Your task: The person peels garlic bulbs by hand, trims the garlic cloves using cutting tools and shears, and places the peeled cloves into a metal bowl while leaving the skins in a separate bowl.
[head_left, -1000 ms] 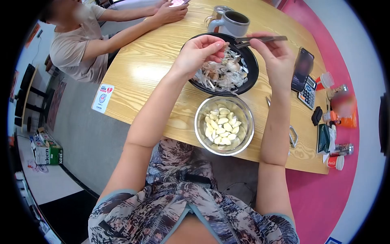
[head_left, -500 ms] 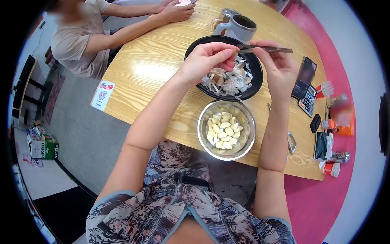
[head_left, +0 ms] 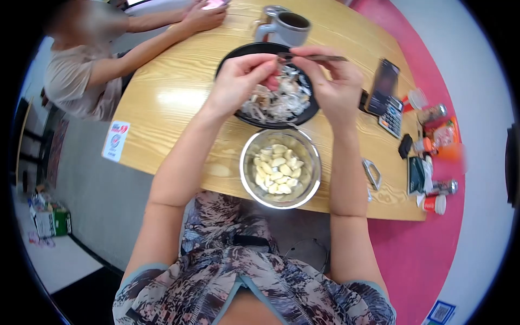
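Note:
My right hand [head_left: 337, 86] is closed around slim metal tweezers [head_left: 325, 57], whose tips point left toward my left hand [head_left: 242, 78]. The left fingers are pinched together beside those tips; whatever they hold is too small and hidden to name. Both hands are above a black bowl [head_left: 226, 61] containing a heap of papery garlic skins [head_left: 281, 104]. Nearer to me, a shiny steel bowl [head_left: 311, 183] holds many peeled garlic cloves [head_left: 279, 169].
Behind the black bowl stand a grey mug [head_left: 292, 31] and a glass jar [head_left: 266, 19]. A phone [head_left: 383, 86] leans by a calculator [head_left: 391, 116] on the right, near paper cups [head_left: 433, 205]. Across the table [head_left: 146, 116], another person [head_left: 81, 81] holds a phone.
The whole view has shifted, so the table and bowls appear farther left. My hands stay together above the black bowl, with the tweezers still in the right one.

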Action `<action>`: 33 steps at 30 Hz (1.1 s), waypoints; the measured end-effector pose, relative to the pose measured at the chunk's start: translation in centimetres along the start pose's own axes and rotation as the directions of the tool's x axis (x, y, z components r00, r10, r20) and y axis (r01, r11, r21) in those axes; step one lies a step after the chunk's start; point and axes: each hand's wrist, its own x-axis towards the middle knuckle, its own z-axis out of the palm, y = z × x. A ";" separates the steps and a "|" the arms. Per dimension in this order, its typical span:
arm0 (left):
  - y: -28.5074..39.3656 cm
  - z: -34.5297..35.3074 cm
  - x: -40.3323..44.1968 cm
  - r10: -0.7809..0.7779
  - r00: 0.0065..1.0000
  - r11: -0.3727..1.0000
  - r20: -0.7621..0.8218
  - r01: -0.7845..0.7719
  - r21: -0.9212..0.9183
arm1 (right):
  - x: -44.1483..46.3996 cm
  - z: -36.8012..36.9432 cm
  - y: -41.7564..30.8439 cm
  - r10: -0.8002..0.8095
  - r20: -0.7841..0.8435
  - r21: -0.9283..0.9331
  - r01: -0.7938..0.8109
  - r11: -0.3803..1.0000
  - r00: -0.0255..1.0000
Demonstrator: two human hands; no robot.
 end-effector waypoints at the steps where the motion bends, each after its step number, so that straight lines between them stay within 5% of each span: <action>1: -0.2 0.0 0.1 0.004 1.000 1.000 -0.001 -0.004 -0.001 | -0.1 0.1 0.2 -0.042 -0.013 -0.021 0.042 0.999 0.999; 8: -0.4 0.3 0.0 -0.057 0.997 0.998 -0.043 0.057 0.005 | -0.3 0.4 0.7 -0.144 -0.020 -0.108 0.141 0.984 0.989; 12: -0.2 0.3 -0.1 -0.114 0.987 0.987 -0.115 0.099 -0.129 | -0.4 0.9 -0.1 -0.064 0.000 -0.043 0.064 0.997 0.998; 16: -0.6 -0.3 0.3 -0.144 0.989 0.937 -0.025 0.128 -0.324 | -0.3 0.3 0.2 0.054 -0.020 0.042 -0.053 0.998 0.998; 24: -1.0 -2.0 1.1 -0.171 0.983 0.888 -0.073 0.121 -0.444 | -0.1 -0.5 -0.5 0.173 0.082 0.173 -0.185 0.967 0.981; 26: -1.0 -2.3 1.2 -0.195 0.954 0.884 -0.228 0.070 -0.462 | 0.2 -1.1 -1.0 0.190 0.087 0.193 -0.203 0.960 0.978; 28: -0.4 -2.6 1.1 -0.182 0.958 0.901 -0.219 0.074 -0.427 | 0.6 -1.8 -1.5 0.210 0.048 0.199 -0.215 0.956 0.977; 30: -0.3 -2.6 1.1 -0.077 0.991 0.928 -0.108 0.032 -0.372 | 0.9 -2.4 -0.7 0.241 0.118 0.133 -0.256 0.957 0.963; 32: -0.4 -2.1 0.9 -0.071 0.995 0.923 -0.074 0.037 -0.383 | 0.3 -2.2 1.0 0.496 0.225 -0.283 -0.431 0.857 0.839; 33: -0.4 -1.8 0.8 -0.065 0.997 0.918 -0.038 0.045 -0.393 | 0.4 -1.9 1.1 0.473 0.203 -0.243 -0.424 0.873 0.857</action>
